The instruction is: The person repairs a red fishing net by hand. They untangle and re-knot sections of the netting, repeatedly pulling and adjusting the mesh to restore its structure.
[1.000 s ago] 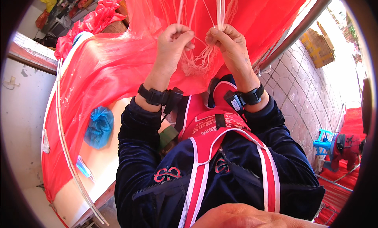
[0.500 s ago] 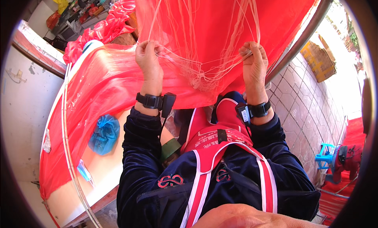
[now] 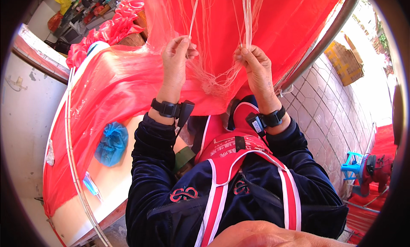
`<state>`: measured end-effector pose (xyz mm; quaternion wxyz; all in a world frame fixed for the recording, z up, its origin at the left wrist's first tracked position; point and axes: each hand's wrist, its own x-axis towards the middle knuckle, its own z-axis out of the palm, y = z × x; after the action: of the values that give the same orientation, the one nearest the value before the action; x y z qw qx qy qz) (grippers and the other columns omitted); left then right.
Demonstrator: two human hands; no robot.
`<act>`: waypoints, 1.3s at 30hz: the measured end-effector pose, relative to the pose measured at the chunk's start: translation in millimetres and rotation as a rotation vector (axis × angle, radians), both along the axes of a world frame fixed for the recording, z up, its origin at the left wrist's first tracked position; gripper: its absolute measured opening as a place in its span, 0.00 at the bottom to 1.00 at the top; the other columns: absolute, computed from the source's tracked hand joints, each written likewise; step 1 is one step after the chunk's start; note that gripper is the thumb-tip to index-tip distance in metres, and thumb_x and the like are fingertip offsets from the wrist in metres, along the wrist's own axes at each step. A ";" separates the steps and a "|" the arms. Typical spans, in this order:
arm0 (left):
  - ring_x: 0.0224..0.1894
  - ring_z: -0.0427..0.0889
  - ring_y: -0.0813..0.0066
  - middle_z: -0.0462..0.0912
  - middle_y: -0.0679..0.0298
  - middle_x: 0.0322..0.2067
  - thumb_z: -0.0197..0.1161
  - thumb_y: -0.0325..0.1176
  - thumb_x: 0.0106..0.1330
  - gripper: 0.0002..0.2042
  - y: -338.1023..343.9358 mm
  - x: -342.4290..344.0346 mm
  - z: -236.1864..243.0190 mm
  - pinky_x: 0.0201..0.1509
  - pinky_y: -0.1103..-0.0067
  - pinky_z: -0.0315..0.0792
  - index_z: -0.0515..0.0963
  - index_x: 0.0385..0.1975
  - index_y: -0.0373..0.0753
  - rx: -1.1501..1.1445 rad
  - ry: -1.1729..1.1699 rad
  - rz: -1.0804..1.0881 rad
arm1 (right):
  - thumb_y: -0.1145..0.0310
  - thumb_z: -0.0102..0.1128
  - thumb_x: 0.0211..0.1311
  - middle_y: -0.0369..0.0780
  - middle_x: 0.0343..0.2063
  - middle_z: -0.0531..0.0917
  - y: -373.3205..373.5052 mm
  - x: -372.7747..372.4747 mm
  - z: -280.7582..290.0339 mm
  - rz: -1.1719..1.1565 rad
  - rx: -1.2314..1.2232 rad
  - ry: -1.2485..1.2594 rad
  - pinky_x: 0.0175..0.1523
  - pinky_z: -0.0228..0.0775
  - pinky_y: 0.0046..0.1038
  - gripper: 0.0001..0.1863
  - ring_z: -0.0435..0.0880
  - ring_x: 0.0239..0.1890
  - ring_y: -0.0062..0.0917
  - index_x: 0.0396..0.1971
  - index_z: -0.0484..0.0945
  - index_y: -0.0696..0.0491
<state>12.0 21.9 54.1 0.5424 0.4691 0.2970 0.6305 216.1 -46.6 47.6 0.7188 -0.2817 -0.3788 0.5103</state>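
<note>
Above the right hand point(image 3: 257, 63), pale threads point(image 3: 248, 20) leave view.

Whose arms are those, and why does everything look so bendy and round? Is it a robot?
No robot here: these are a person's own bare hands. A wide fisheye camera worn on that person's head looks down, so straight edges bend. The left hand pinches a pale strand; the right hand pinches a bundle of pale threads. Red cloth spreads behind them. Over at the left, a crumpled blue bundle lies on a pale table.
</note>
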 end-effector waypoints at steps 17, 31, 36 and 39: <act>0.36 0.79 0.81 0.82 0.64 0.33 0.60 0.29 0.66 0.07 -41.4 29.5 14.4 0.45 0.83 0.72 0.78 0.37 0.32 0.103 0.209 -0.223 | 0.69 0.62 0.61 0.34 0.28 0.83 -2.8 -3.8 9.8 0.099 0.047 -0.316 0.42 0.70 0.18 0.07 0.81 0.33 0.16 0.36 0.81 0.55; 0.36 0.79 0.82 0.82 0.64 0.32 0.59 0.26 0.66 0.06 -45.9 33.4 15.0 0.44 0.85 0.73 0.79 0.38 0.32 0.189 0.280 -0.156 | 0.70 0.64 0.59 0.35 0.34 0.82 -1.0 -8.2 12.2 0.097 0.077 -0.340 0.46 0.71 0.18 0.14 0.79 0.37 0.16 0.44 0.77 0.57; 0.37 0.80 0.82 0.82 0.64 0.33 0.60 0.23 0.64 0.07 -48.4 33.9 15.7 0.44 0.85 0.74 0.78 0.40 0.31 0.274 0.406 -0.105 | 0.72 0.63 0.60 0.35 0.33 0.82 -1.2 -10.3 14.5 0.085 0.095 -0.307 0.47 0.72 0.19 0.13 0.80 0.37 0.16 0.44 0.77 0.58; 0.37 0.80 0.82 0.82 0.64 0.34 0.60 0.21 0.64 0.07 -50.8 35.5 16.0 0.44 0.86 0.74 0.77 0.40 0.31 0.310 0.420 -0.079 | 0.73 0.62 0.60 0.35 0.33 0.82 -0.3 -11.5 15.5 0.083 0.094 -0.288 0.46 0.72 0.19 0.13 0.80 0.37 0.16 0.45 0.77 0.58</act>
<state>47.6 -28.9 70.1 0.4146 0.6786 0.2842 0.5356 204.5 -46.9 63.2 0.6478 -0.3021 -0.5130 0.4753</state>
